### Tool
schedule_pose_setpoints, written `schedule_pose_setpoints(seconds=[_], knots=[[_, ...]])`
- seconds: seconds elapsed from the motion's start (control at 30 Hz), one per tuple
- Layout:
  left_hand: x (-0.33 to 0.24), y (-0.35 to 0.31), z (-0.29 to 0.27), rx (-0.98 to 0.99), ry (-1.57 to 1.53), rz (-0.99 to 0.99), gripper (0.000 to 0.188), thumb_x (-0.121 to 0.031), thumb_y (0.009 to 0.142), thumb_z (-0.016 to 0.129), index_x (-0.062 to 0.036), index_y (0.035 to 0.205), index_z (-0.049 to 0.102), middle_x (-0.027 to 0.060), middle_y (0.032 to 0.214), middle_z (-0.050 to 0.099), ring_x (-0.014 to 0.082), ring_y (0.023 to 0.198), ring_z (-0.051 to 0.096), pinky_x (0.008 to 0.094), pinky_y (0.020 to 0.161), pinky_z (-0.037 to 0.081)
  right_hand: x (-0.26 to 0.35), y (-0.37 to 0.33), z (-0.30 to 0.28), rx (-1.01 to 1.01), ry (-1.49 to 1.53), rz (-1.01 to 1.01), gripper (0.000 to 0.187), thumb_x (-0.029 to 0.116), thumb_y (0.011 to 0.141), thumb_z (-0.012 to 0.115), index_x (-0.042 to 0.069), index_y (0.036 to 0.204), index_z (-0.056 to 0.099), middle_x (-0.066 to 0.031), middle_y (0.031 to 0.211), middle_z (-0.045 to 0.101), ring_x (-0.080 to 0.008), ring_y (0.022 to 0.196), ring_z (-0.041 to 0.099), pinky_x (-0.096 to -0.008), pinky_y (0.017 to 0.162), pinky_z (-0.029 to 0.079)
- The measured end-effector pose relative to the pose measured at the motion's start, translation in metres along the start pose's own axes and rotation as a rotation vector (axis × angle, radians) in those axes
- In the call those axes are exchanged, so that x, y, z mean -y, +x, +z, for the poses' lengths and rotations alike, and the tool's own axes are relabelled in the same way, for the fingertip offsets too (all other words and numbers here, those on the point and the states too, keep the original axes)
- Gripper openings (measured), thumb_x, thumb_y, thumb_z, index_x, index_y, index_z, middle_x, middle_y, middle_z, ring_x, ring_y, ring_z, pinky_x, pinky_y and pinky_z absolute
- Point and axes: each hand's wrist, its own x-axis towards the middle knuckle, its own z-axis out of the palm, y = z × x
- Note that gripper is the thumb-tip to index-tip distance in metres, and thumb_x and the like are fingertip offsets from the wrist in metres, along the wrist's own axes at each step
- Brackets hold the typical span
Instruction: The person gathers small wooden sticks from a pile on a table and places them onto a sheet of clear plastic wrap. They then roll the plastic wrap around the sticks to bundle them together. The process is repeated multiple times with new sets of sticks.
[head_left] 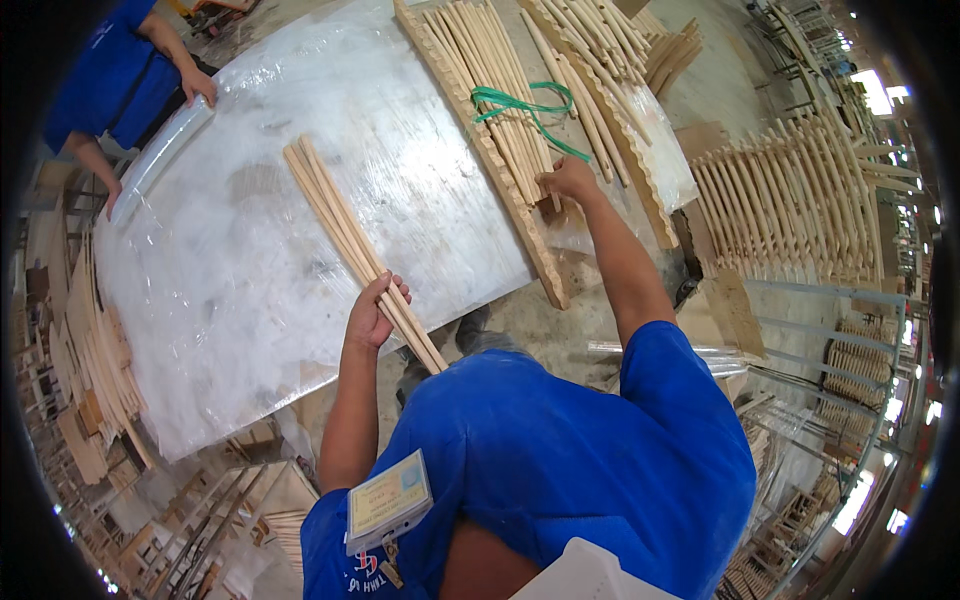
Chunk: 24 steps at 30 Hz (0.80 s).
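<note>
My left hand (374, 312) is closed round a small bundle of long, pale wooden rods (345, 230), held slantwise over the table's near edge. On the right, my right hand (568, 181) reaches to the near ends of a larger pile of wooden rods (490, 80). Its fingers are bent and pinched at a rod end there, though the fingertips are partly hidden. A loose green strap (525, 108) lies across that pile, just beyond the hand. Two scalloped wooden rails (488, 150) run along the pile's sides.
A table (250, 300) covered in clear plastic film fills the left. At its far left, a co-worker in blue (115, 80) holds a film roll (165, 160). Stacked turned wooden pieces (790, 200) stand at right, near a metal rack (830, 335). More slats (90, 340) lie at left.
</note>
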Motion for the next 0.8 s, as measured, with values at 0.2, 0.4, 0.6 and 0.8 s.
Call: schedule_pose_setpoints(seconds=[0.2, 0.4, 0.6, 0.8], knots=[[0.009, 0.003, 0.01, -0.035, -0.049, 0.055, 0.021, -0.02, 0.103, 0.075, -0.0064, 0.118, 0.068, 0.0081, 0.104, 0.071, 0.024, 0.094, 0.073, 0.042, 0.086, 0.064, -0.013, 0.03, -0.01, 0.446, 0.429, 0.116, 0.036, 0.035, 0.087, 0.092, 0.003, 0.084, 0.078, -0.0069, 0.078, 0.074, -0.0177, 0.067, 0.068, -0.0323, 0.063, 0.053], [0.016, 0.008, 0.016, -0.018, -0.062, 0.084, 0.02, -0.021, 0.105, 0.072, -0.007, 0.119, 0.067, 0.0075, 0.103, 0.071, 0.0242, 0.093, 0.072, 0.0419, 0.085, 0.064, -0.026, 0.03, -0.016, 0.416, 0.771, 0.195, 0.031, 0.036, 0.105, 0.072, 0.005, 0.104, 0.079, -0.0055, 0.093, 0.073, -0.0139, 0.082, 0.067, -0.0318, 0.064, 0.052], [0.014, 0.016, 0.016, 0.1, -0.141, 0.019, 0.024, -0.031, 0.108, 0.071, -0.0111, 0.12, 0.065, 0.0022, 0.093, 0.067, 0.0182, 0.082, 0.069, 0.0373, 0.077, 0.061, -0.01, 0.006, -0.064, 0.508, 0.771, 0.147, 0.035, 0.042, 0.112, 0.059, 0.013, 0.093, 0.066, 0.0038, 0.076, 0.06, -0.011, 0.067, 0.058, -0.03, 0.06, 0.048], [0.007, 0.019, 0.005, 0.054, -0.14, -0.065, 0.028, -0.036, 0.107, 0.072, -0.013, 0.121, 0.064, -0.0016, 0.084, 0.063, 0.0133, 0.072, 0.065, 0.0348, 0.07, 0.059, -0.038, -0.147, -0.016, 0.541, 0.833, 0.185, 0.044, 0.052, 0.111, 0.055, 0.008, 0.115, 0.063, -0.003, 0.064, 0.059, -0.0157, 0.051, 0.056, -0.0321, 0.051, 0.045]])
